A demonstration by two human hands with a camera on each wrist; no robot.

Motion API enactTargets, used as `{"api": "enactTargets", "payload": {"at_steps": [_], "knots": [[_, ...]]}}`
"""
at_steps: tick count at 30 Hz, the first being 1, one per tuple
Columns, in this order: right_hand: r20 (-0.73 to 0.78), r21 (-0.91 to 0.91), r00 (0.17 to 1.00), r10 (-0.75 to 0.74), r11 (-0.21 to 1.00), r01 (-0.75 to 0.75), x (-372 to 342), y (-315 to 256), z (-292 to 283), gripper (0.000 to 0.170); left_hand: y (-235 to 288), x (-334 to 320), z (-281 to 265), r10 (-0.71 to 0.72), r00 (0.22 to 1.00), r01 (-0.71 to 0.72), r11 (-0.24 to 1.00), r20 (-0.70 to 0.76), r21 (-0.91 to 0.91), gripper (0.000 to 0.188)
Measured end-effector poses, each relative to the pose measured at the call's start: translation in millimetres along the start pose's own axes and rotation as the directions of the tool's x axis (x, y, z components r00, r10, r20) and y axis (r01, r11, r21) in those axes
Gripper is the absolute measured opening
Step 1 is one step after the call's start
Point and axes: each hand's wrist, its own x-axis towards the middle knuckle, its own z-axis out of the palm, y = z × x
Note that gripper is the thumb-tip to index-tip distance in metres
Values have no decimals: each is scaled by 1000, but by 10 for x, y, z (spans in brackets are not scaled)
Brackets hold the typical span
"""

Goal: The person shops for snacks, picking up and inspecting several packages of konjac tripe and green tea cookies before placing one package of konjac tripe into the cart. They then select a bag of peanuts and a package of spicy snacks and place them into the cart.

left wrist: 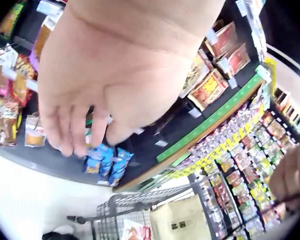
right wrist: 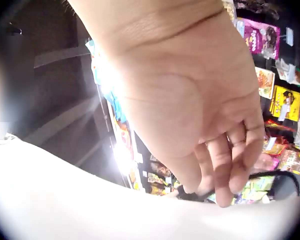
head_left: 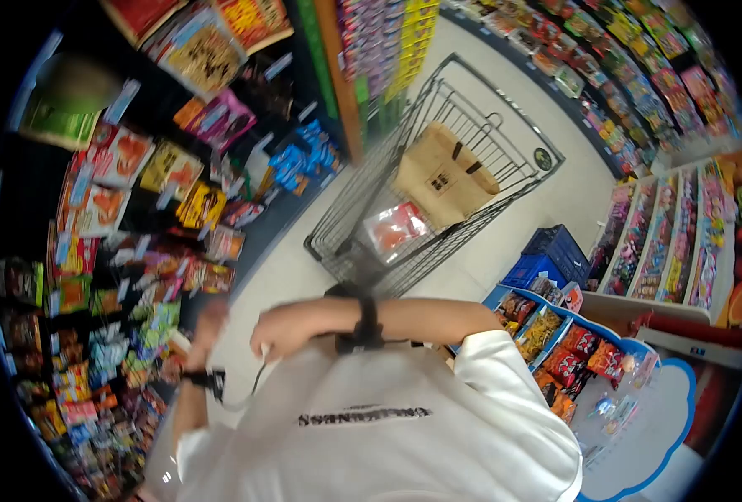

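Observation:
My left hand, blurred in the head view, is raised beside the snack shelf on the left. In the left wrist view its palm faces the camera and its fingers hang loosely, with nothing held. Blue snack packets appear past its fingertips. My right hand reaches across in front of my white shirt, close to the left one. From the right wrist view its palm shows bare, fingers slightly bent and holding nothing. A thin black cable curves beside these fingers.
Ahead stands a wire shopping cart with a brown paper bag and a clear packet with red inside. Shelves of packaged snacks line the left. At right are a blue crate and a snack display stand.

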Motion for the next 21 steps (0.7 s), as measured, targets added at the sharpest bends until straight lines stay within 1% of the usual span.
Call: {"api": "enactTargets", "payload": {"at_steps": [1,2,3,4,5,7,9,12,13,15,17,19,20,21], "knots": [[-4,39,999,36,999,-36,-80,22,-96,29,338,240,-60,-222,968,115,803,-115,-585,19],[-42,27,999,9,1000,-8,-113,209,-96,32,832,401,-271,-256,960,149,815,-117,-561,20],[-81,22,996,-23,999,25,-142,407,-73,35,1165,521,-394,-258,960,143,785,-108,-603,24],[-71,42,996,53,998,-50,-251,431,-153,37,1426,611,-507,-277,961,219,749,5,-625,29],[-130,5,990,61,998,-61,-340,559,-151,36,1452,740,-509,-193,978,198,759,76,-621,35],[-260,-32,954,151,986,-165,-564,669,-170,34,1883,835,-644,-53,966,171,863,253,-475,37],[-397,40,895,201,979,-202,-799,878,-111,30,2027,991,-631,102,956,-4,942,276,-337,39],[-471,106,813,343,937,-334,-1153,917,-102,26,2341,1213,-648,191,967,-123,929,169,-350,37],[-482,212,783,394,919,-332,-1277,974,-66,26,2549,1262,-734,205,969,-152,934,138,-325,35],[-488,410,720,494,857,-311,-1512,1115,17,25,2786,1445,-862,290,955,-249,892,55,-377,31],[-544,479,629,555,822,-310,-1736,1178,63,24,3015,1646,-1077,424,906,-413,877,-9,-245,33],[-612,530,517,598,796,-293,-1924,1305,145,24,3265,1968,-1364,614,789,-612,781,-25,-125,33],[-621,538,481,620,782,-314,-2021,1315,155,23,3501,2027,-1509,625,779,-626,771,-47,-113,31],[-641,537,466,610,790,-295,-2106,1400,192,23,3805,2075,-1618,637,768,-640,762,-68,-102,29]]}}
